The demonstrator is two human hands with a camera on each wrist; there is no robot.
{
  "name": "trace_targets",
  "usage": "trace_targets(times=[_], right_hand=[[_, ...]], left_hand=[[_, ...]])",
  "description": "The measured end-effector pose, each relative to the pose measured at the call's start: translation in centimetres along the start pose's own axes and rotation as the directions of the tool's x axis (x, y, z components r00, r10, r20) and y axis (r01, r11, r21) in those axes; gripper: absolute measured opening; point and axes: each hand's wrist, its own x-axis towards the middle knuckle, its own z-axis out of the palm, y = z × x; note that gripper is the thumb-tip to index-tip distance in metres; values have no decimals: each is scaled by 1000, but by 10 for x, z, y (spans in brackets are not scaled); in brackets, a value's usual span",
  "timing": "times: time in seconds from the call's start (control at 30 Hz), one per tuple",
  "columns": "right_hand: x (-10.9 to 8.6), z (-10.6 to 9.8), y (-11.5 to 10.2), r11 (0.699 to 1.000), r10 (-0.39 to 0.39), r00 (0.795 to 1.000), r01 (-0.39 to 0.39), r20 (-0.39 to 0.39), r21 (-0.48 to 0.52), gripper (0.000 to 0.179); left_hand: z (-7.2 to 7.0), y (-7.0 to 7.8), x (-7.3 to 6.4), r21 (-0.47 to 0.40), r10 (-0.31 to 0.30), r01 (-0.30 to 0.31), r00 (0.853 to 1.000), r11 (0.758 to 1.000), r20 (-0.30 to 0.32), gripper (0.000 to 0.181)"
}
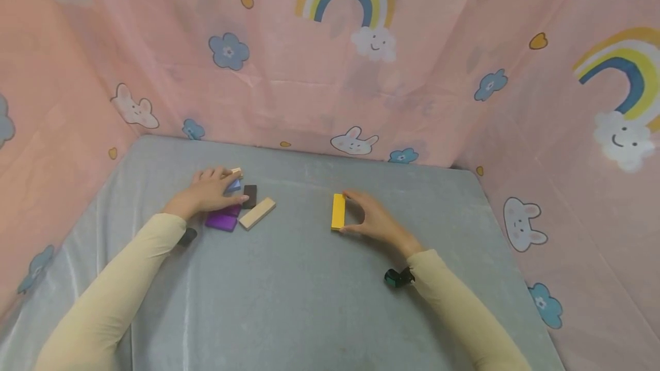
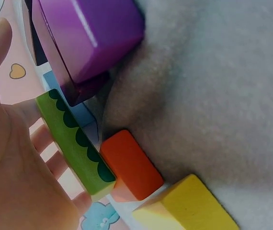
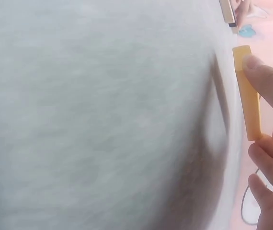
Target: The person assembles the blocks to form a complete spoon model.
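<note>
Thumb and fingertips of my right hand point(image 1: 375, 219) pinch a yellow block point(image 1: 338, 212) by its two ends, at the middle of the table; the right wrist view shows the thumb on one end. My left hand point(image 1: 205, 194) reaches over a group of blocks at the left, fingers spread and thumb beside a dark block point(image 1: 250, 196). In the left wrist view a green block point(image 2: 76, 143) with scalloped dark edging lies before its fingers, thumb apart from it. Purple blocks point(image 2: 88, 38), a blue block point(image 2: 81, 115) and an orange block point(image 2: 134, 165) lie close by, partly hidden by the hand in the head view.
A plain wooden block point(image 1: 258, 213) lies right of the purple ones. Another yellow block point(image 2: 201, 208) shows near the orange one. Grey cloth covers the table point(image 1: 278, 302), and a pink printed curtain point(image 1: 289, 90) stands along its back and sides.
</note>
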Motion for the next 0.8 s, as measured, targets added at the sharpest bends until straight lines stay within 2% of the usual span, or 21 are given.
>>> trace_targets(times=[0.3, 0.8], right_hand=[[-21, 1, 13, 999, 30, 999, -29, -28, 41, 91], [-34, 4, 15, 998, 42, 999, -42, 4, 56, 93]], left_hand=[[1, 0, 1, -3, -3, 3, 1000, 1000, 0, 81], [5, -5, 4, -5, -4, 4, 1000, 1000, 7, 84]])
